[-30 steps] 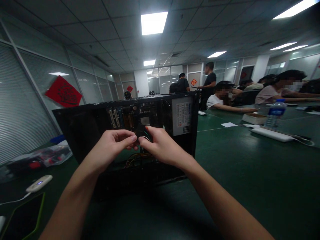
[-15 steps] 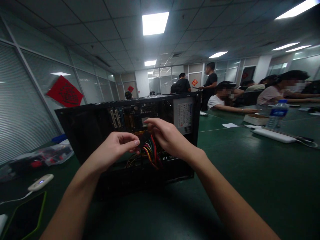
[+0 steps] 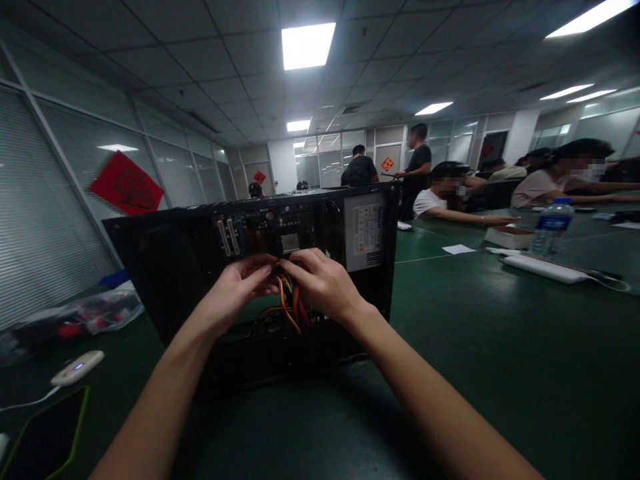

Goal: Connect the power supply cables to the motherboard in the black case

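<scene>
The power cable bundle, yellow, red and black, rises out of the open computer case on the green counter. Its top end sits right between the fingers of both hands. The left hand and right hand pinch closed on it, fingertips touching; the plug itself is hidden. Half a second ago the right hand was raised higher, apart from the left; now it has dropped to meet it. Both forearms reach forward, wrists level, knuckles up, just beside the power supply.
</scene>
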Demonstrator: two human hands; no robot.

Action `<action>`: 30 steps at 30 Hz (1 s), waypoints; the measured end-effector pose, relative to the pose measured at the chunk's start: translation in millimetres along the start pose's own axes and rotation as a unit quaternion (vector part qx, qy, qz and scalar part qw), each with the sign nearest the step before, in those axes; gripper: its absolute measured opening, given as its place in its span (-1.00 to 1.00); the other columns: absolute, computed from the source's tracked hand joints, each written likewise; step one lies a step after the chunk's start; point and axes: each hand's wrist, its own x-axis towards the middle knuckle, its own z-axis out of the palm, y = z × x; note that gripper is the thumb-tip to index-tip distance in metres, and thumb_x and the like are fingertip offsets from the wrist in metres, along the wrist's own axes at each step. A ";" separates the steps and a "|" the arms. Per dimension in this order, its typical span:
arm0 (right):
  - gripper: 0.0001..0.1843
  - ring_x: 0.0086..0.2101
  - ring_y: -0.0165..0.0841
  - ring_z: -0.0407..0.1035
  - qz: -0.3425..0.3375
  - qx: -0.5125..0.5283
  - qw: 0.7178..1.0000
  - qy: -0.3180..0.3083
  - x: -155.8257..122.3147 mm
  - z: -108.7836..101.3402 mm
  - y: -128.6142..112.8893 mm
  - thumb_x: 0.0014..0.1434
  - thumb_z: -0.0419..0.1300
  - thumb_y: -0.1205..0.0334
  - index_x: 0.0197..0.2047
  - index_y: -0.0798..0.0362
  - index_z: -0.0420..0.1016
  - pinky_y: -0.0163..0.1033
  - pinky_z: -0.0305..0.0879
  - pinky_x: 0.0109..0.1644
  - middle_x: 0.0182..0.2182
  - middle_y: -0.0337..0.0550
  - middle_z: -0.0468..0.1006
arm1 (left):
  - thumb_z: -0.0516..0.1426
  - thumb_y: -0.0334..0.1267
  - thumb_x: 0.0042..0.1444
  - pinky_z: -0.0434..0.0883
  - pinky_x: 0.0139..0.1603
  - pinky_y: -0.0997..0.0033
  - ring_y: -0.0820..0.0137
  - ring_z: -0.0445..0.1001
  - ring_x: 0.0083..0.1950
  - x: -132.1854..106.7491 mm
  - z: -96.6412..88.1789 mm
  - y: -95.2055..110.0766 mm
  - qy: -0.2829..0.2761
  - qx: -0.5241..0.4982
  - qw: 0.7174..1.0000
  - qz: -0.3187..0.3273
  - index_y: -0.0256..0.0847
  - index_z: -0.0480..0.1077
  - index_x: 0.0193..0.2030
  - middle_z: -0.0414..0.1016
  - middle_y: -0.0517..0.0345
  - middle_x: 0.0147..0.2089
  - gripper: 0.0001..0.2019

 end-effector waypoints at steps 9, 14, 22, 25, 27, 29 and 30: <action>-0.68 -0.07 -0.29 0.47 0.232 0.101 0.952 -0.172 -6.7 12.3 7.1 0.40 0.08 0.38 0.12 0.08 0.56 -0.26 0.39 0.01 -0.02 0.01 0.51 | 0.21 -0.29 -0.01 0.55 0.09 0.12 0.25 0.62 -0.09 13.2 -0.4 -22.7 -0.016 0.171 0.978 0.117 -0.26 0.51 -0.04 0.63 0.06 -0.08 -0.65; -0.69 0.08 -0.26 0.44 0.252 0.169 0.934 -0.190 -25.2 33.0 22.8 0.32 0.17 0.44 0.09 0.15 0.57 -0.24 0.30 0.20 0.08 0.05 0.51 | 0.16 -0.22 0.18 0.49 0.21 0.07 0.15 0.62 0.07 20.3 -1.8 -41.0 0.031 0.361 0.918 0.164 -0.20 0.55 -0.02 0.67 0.02 -0.01 -0.73; -0.77 0.11 -0.23 0.40 0.246 0.135 0.920 -0.273 -32.6 37.6 29.8 0.33 0.19 0.36 0.01 0.17 0.58 -0.21 0.27 0.21 0.09 0.08 0.51 | 0.18 -0.27 0.23 0.55 0.13 0.10 0.13 0.63 0.10 35.0 -10.5 -66.2 0.092 0.447 0.871 0.184 -0.20 0.47 0.01 0.65 -0.03 0.09 -0.78; -0.74 0.15 -0.21 0.38 0.250 0.122 0.915 -0.292 -32.0 37.5 33.3 0.35 0.17 0.35 0.04 0.18 0.59 -0.20 0.26 0.24 0.17 0.11 0.48 | 0.21 -0.19 0.24 0.55 0.14 0.10 0.15 0.64 0.07 35.8 -16.8 -71.0 0.094 0.456 0.858 0.215 -0.16 0.55 -0.09 0.67 0.03 0.05 -0.83; -0.71 0.19 -0.18 0.37 0.258 0.117 0.907 -0.312 -32.2 38.0 37.5 0.36 0.15 0.36 0.09 0.19 0.58 -0.19 0.25 0.25 0.21 0.14 0.46 | 0.19 -0.17 0.26 0.54 0.15 0.14 0.19 0.65 0.05 36.9 -20.9 -75.2 0.084 0.451 0.853 0.248 -0.14 0.60 -0.11 0.69 0.05 0.01 -0.81; -0.66 0.21 -0.15 0.36 0.269 0.116 0.896 -0.332 -32.7 37.9 41.4 0.38 0.13 0.36 0.14 0.21 0.56 -0.17 0.25 0.27 0.22 0.18 0.46 | 0.15 -0.17 0.29 0.54 0.15 0.15 0.20 0.65 0.03 40.5 -23.5 -79.7 0.063 0.455 0.849 0.262 -0.14 0.63 -0.09 0.69 0.04 -0.01 -0.78; -0.65 0.21 -0.15 0.36 0.275 0.118 0.892 -0.339 -32.9 37.6 42.7 0.38 0.11 0.36 0.16 0.21 0.56 -0.16 0.26 0.27 0.22 0.19 0.46 | 0.14 -0.18 0.29 0.54 0.13 0.16 0.21 0.65 0.02 43.3 -23.8 -81.7 0.043 0.462 0.846 0.263 -0.15 0.63 -0.08 0.68 0.03 0.00 -0.76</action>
